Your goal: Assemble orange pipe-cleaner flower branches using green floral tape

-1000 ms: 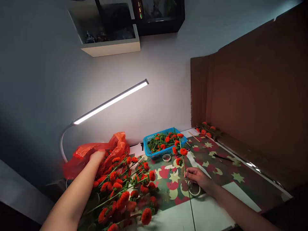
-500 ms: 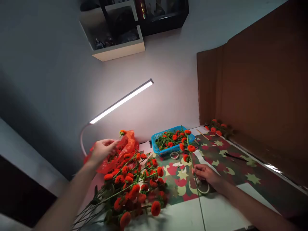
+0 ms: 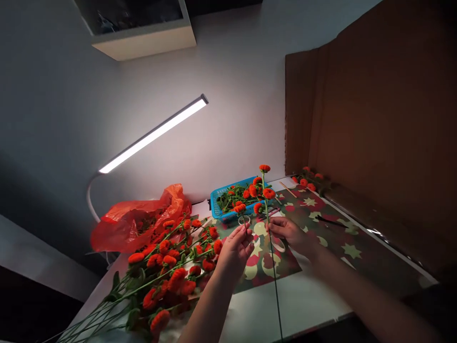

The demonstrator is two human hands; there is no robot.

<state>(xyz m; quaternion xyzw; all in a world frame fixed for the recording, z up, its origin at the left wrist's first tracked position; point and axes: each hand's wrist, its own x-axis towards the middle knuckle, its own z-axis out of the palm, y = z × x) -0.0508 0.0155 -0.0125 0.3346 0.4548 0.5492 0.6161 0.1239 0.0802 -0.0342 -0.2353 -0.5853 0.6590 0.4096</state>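
My right hand (image 3: 291, 234) is closed round a long, thin artificial flower stem (image 3: 274, 278) that stands nearly upright. Fluffy orange blooms (image 3: 269, 194) branch off its upper part. Just left of it, my left hand (image 3: 235, 245) pinches a single small orange flower (image 3: 239, 207) by its short stalk, bloom upward. The two hands are close together but apart. Behind my fingers lies a white roll of tape (image 3: 244, 220), partly hidden. A second pale ring (image 3: 279, 245) shows under my right hand.
Finished-looking orange flower stems (image 3: 178, 278) lie piled at the left, beside a red plastic bag (image 3: 121, 219). A blue basket (image 3: 216, 205) of flower pieces stands at the back. A lit lamp (image 3: 153, 136) hangs above. Cardboard (image 3: 374, 119) walls the right side; a dark tool (image 3: 332, 221) lies there.
My left hand has come from above the red bag to the middle, carrying the small flower beside the stem. My right hand still grips the stem. The view has shifted.
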